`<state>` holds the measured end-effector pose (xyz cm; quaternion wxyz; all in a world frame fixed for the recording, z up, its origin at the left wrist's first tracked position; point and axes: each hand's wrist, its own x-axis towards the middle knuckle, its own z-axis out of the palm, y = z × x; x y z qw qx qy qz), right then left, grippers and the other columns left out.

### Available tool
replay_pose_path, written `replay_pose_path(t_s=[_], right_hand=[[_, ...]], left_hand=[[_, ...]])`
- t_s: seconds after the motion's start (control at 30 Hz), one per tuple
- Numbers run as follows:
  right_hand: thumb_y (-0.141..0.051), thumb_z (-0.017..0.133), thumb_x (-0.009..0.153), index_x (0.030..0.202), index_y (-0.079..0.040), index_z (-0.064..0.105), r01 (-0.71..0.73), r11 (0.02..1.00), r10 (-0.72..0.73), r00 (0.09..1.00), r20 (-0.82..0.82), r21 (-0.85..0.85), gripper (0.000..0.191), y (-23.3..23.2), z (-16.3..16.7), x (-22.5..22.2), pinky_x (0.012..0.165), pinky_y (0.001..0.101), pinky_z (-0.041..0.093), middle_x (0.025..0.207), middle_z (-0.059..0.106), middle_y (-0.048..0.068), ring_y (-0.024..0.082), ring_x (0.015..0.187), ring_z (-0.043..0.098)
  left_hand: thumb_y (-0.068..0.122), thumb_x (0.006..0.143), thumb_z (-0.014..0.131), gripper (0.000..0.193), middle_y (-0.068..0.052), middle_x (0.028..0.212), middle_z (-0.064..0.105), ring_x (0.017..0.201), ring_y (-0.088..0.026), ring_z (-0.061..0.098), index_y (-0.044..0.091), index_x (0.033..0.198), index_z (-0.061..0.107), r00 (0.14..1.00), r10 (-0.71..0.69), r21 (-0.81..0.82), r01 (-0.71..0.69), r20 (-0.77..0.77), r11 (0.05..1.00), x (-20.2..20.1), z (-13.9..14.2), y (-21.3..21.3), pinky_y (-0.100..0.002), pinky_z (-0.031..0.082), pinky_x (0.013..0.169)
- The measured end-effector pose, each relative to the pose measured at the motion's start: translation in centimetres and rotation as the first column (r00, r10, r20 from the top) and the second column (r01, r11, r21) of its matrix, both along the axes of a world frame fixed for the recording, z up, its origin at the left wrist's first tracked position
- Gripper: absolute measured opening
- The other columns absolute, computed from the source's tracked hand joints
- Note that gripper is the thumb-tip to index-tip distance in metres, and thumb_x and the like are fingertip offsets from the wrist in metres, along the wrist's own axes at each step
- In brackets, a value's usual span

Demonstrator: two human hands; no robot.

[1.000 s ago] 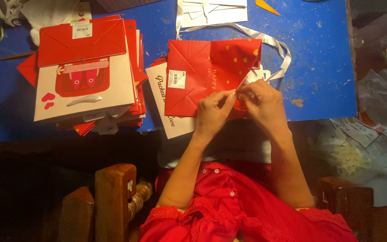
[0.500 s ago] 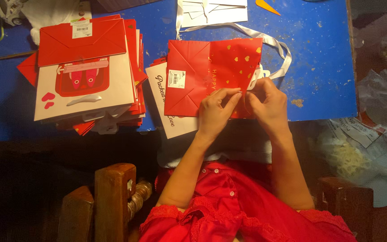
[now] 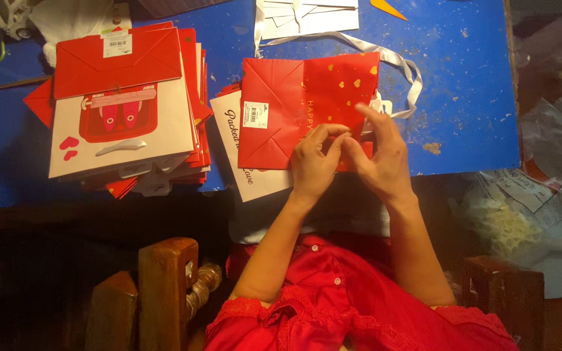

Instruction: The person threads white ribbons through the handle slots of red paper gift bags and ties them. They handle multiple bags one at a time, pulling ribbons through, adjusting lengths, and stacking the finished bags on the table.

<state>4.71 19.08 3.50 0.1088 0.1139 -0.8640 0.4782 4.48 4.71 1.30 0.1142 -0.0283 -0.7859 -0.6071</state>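
Both hands meet at the near edge of the flat red gift bag (image 3: 307,107) lying on the blue tabletop (image 3: 463,97): left hand (image 3: 313,162) pinches the edge, right hand (image 3: 378,153) presses it with fingers spread, white ribbon handle (image 3: 398,62) trailing beyond, bag stack (image 3: 125,110) well left.

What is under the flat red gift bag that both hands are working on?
Under the red gift bag lies a white bag with dark script, its lower left part showing on the blue table. How many more lie beneath is hidden by the bag and both hands.
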Motion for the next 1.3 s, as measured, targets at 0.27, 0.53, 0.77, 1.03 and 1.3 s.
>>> replay_pose_path(t_s=[0.27,0.53,0.77,1.03,1.3], right_hand=[[-0.007,0.076,0.086,0.112,-0.015,0.077,0.099,0.949,-0.046,0.983,-0.178,0.299,0.027,0.6,-0.4,0.1,0.092,0.0426,0.040,0.090,0.064,0.005,0.029,0.098,0.051],[-0.010,0.080,0.090,0.109,-0.016,0.078,0.139,0.930,-0.040,0.958,-0.283,0.341,0.020,0.4,-0.6,0.0,0.116,0.0545,0.028,0.094,0.066,0.003,0.027,0.102,0.054],[-0.014,0.080,0.095,0.111,-0.016,0.076,0.113,0.948,-0.038,0.969,-0.245,0.299,0.017,0.3,-0.9,-0.2,0.123,0.0570,0.023,0.101,0.069,0.003,0.026,0.108,0.057],[-0.013,0.080,0.094,0.112,-0.017,0.076,0.101,0.952,-0.027,0.967,-0.252,0.289,0.018,0.1,-0.9,-0.2,0.122,0.0555,0.024,0.102,0.070,0.003,0.026,0.107,0.058],[-0.012,0.080,0.093,0.112,-0.016,0.076,0.089,0.954,-0.017,0.970,-0.244,0.287,0.021,0.0,-0.7,-0.1,0.122,0.0547,0.023,0.105,0.072,0.003,0.026,0.107,0.059]], left_hand=[[0.017,0.104,0.065,0.014,-0.005,0.097,0.076,0.090,-0.011,0.073,0.004,0.109,0.066,0.997,-0.037,0.289,0.015,0.070,0.957,-0.1,-1.4,0.1,-0.027,0.057,0.080],[0.016,0.109,0.060,0.013,-0.006,0.101,0.070,0.092,-0.015,0.068,0.005,0.115,0.059,0.999,0.013,0.634,-0.032,0.036,0.773,-0.6,-4.3,-0.8,-0.031,0.057,0.087],[0.015,0.108,0.061,0.013,-0.004,0.105,0.069,0.099,-0.016,0.068,0.007,0.118,0.059,1.000,-0.002,0.910,0.007,-0.007,0.414,-0.8,-4.9,-2.4,-0.035,0.057,0.094],[0.015,0.101,0.070,0.019,-0.003,0.118,0.072,0.106,-0.008,0.066,0.000,0.112,0.072,0.977,-0.213,0.469,0.174,0.031,0.866,-0.4,-3.1,-1.4,-0.025,0.053,0.095],[0.015,0.102,0.068,0.020,-0.003,0.104,0.076,0.097,-0.009,0.068,0.000,0.113,0.074,0.985,-0.153,0.575,0.076,0.086,0.815,-0.4,-3.7,-1.4,-0.025,0.054,0.091]])
